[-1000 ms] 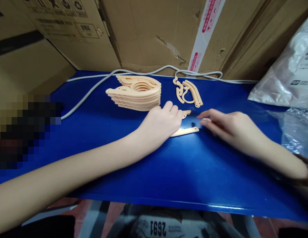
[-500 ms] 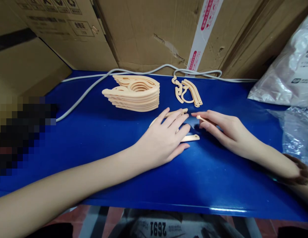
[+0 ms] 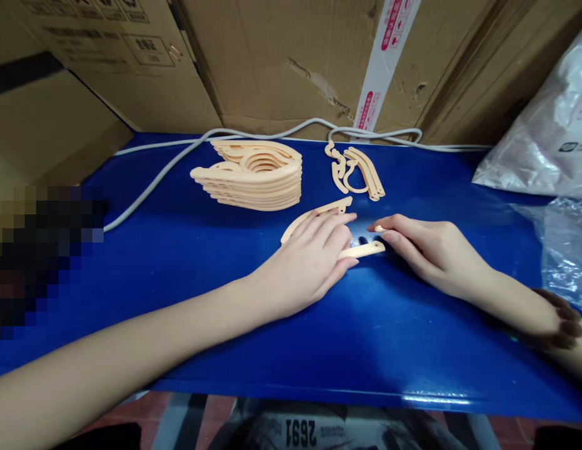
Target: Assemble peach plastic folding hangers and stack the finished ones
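My left hand lies over cream plastic hanger pieces, its fingers curled around them. From beneath it, one curved arm shows at the upper side and a straight end with a hole sticks out to the right. To the right, my right hand pinches a small cream piece between thumb and index finger, just above that end; most of the piece is hidden. Behind my left hand stands a stack of cream folded hangers. Loose hanger parts, curved arms and a hook, lie behind both hands.
Cardboard boxes line the back of the blue table, with a white cable along them. Clear plastic bags rest at the right. A dark blurred object is at the left edge.
My left fingers have curled in more, and the hanger pieces under them have turned slightly, uncovering more of the curved arm. My right hand has shifted a little, still pinching the small piece.
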A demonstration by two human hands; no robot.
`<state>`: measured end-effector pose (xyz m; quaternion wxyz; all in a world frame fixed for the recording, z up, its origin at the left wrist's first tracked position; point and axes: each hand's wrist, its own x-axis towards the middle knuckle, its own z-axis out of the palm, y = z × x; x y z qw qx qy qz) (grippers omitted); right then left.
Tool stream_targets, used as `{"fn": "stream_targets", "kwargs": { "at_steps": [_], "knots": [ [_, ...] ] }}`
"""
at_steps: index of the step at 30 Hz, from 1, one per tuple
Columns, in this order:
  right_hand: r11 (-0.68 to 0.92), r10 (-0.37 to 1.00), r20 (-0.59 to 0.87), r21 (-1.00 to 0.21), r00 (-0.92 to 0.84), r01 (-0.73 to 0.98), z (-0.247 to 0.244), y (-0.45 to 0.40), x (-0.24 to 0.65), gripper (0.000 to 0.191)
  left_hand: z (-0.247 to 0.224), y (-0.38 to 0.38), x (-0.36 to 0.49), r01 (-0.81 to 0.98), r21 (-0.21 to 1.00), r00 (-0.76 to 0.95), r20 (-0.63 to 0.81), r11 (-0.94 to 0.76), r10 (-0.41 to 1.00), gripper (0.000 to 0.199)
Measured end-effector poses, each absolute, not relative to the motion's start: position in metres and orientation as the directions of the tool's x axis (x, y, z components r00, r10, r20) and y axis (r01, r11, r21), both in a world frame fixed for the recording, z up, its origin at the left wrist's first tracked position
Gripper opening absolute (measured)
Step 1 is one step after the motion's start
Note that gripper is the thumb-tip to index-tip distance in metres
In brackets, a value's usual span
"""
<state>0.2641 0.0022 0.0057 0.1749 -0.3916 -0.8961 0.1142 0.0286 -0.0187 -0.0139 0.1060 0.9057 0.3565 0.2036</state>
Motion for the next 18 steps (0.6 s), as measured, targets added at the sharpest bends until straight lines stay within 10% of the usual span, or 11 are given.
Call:
{"fn": "stream_targets", "kwargs": {
  "at_steps": [18],
  "knots": [
    [0.583,0.772,0.102,-0.505,-0.627,0.636,0.0113,-0.0027,0.2623,0.029,-0.0123,-0.021,0.0292,0.612,0.415,0.619,0.28,-0.674,0.734,0.016]
  ]
}}
